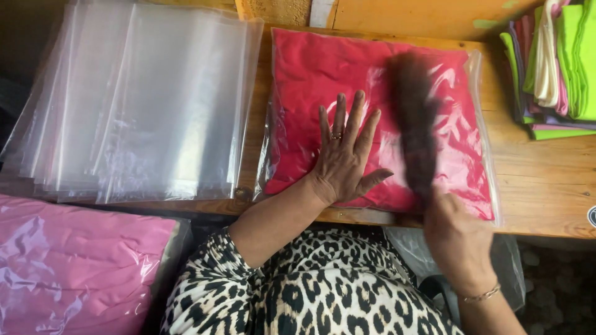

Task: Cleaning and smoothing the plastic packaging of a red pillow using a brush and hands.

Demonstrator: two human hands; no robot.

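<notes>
A wooden table (546,186) carries everything here. On its left lies a spread stack of clear plastic bags (136,99); at its middle lies a red cloth sealed in a clear bag (323,80). A pink bagged cloth (68,267) sits lower left, and folded green and purple cloths (559,68) are piled at the far right. The left hand (344,158) presses flat on the red package, fingers spread wide. The right hand (422,124) is over the package's right side, blurred, so its fingers cannot be told.
</notes>
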